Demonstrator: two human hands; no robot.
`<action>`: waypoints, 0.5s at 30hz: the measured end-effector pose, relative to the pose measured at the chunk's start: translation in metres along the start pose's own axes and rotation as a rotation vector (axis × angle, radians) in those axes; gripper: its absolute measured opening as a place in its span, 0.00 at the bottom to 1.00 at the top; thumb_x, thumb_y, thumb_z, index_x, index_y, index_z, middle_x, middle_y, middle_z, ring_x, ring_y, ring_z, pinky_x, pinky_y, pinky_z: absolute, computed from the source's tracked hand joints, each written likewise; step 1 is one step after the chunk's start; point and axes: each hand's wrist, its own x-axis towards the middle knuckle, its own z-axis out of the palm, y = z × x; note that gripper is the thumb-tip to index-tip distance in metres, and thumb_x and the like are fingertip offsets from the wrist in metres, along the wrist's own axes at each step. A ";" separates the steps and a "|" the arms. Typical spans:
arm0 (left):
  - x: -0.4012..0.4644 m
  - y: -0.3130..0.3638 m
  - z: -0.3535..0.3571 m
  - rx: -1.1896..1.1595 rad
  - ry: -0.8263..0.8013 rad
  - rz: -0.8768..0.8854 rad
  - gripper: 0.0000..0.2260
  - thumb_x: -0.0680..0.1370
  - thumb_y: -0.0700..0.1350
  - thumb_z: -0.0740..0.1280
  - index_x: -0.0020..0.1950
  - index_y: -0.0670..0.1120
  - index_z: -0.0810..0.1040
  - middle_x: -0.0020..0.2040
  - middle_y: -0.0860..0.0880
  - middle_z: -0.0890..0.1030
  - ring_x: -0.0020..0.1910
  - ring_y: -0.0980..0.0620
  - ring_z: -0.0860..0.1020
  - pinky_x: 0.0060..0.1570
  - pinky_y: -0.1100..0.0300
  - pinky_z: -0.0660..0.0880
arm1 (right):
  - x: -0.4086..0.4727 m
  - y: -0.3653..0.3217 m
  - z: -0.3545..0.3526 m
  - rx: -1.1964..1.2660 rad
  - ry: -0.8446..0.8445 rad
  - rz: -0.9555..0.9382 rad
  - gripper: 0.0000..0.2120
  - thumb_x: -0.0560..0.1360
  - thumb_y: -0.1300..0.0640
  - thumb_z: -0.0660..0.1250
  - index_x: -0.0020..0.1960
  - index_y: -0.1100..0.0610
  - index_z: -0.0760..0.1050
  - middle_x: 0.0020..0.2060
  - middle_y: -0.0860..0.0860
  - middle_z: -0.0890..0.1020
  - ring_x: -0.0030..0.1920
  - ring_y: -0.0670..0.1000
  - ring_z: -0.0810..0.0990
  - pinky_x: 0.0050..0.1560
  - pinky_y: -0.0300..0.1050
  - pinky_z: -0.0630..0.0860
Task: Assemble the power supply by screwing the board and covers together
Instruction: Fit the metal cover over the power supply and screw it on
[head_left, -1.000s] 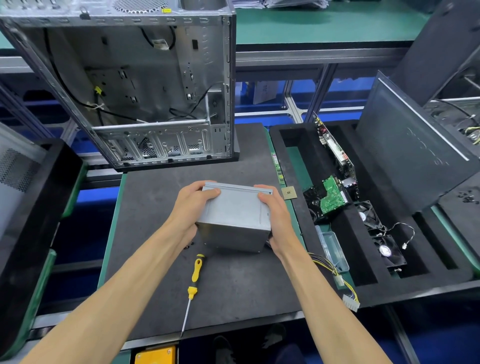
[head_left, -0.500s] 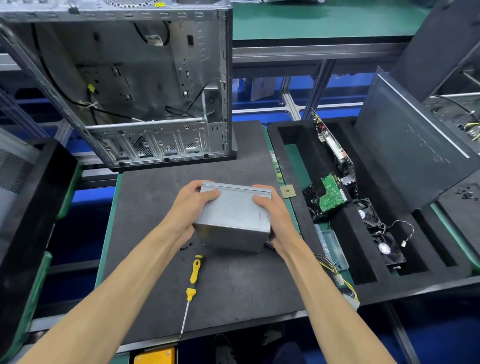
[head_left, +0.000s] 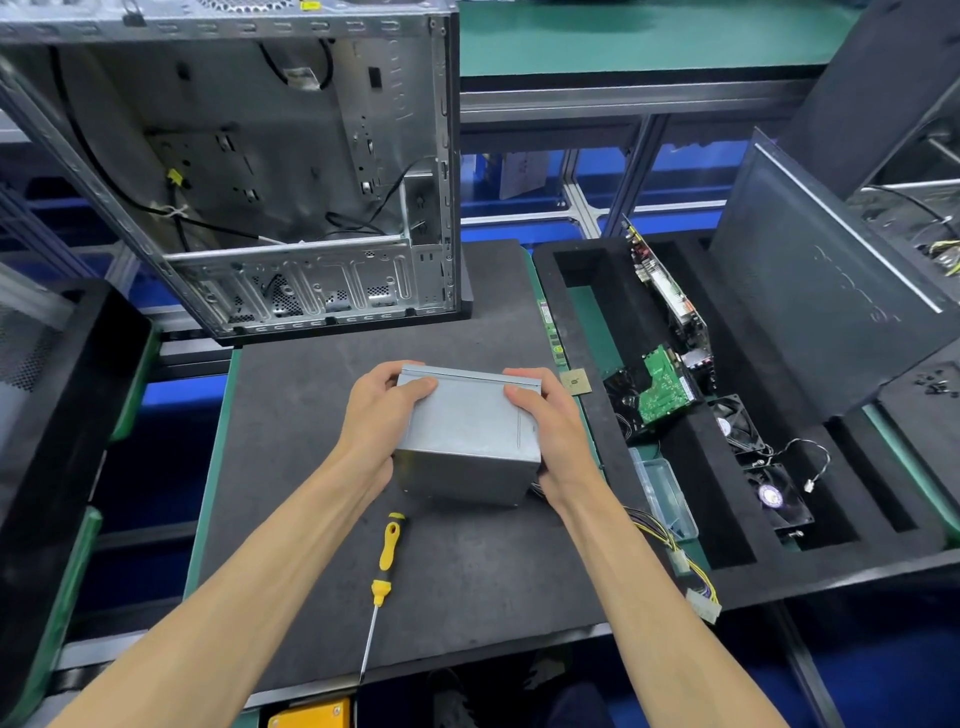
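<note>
A grey metal power supply box (head_left: 470, 436) stands on the dark mat (head_left: 311, 405) in the middle of the bench. My left hand (head_left: 376, 421) grips its left side, thumb curled over the top edge. My right hand (head_left: 550, 431) grips its right side the same way. A bundle of yellow and black cables with white plugs (head_left: 685, 566) trails from under the box toward the right front. A yellow-handled screwdriver (head_left: 382, 577) lies on the mat just in front of the box, tip pointing at me.
An open silver computer case (head_left: 249, 171) stands at the back left. A black foam tray (head_left: 727, 551) on the right holds a green circuit board (head_left: 662, 387), two fans (head_left: 774, 493) and a clear plastic box (head_left: 667, 491). A small square chip (head_left: 575, 383) lies beside the box.
Both hands keep the same hold on the box. Only the camera view has shifted slightly; nothing on the mat has moved.
</note>
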 end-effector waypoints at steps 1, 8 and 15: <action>0.000 -0.001 0.000 0.001 0.000 0.010 0.09 0.79 0.40 0.69 0.59 0.44 0.80 0.51 0.47 0.85 0.45 0.51 0.82 0.39 0.62 0.77 | 0.000 0.000 0.000 -0.002 0.001 -0.003 0.10 0.69 0.51 0.72 0.49 0.51 0.81 0.43 0.47 0.85 0.43 0.47 0.84 0.37 0.40 0.78; 0.001 -0.005 -0.005 -0.008 -0.019 0.055 0.06 0.77 0.42 0.72 0.54 0.47 0.82 0.46 0.51 0.86 0.42 0.56 0.83 0.35 0.66 0.76 | -0.001 -0.003 -0.001 0.019 -0.029 0.002 0.09 0.70 0.52 0.73 0.49 0.50 0.81 0.43 0.48 0.85 0.43 0.47 0.84 0.38 0.41 0.78; 0.005 -0.004 -0.016 0.103 -0.111 0.142 0.07 0.76 0.45 0.74 0.53 0.49 0.82 0.50 0.51 0.86 0.47 0.54 0.84 0.42 0.63 0.78 | -0.003 -0.007 -0.001 0.021 -0.034 0.007 0.08 0.70 0.52 0.73 0.49 0.50 0.82 0.42 0.47 0.85 0.43 0.46 0.84 0.37 0.40 0.78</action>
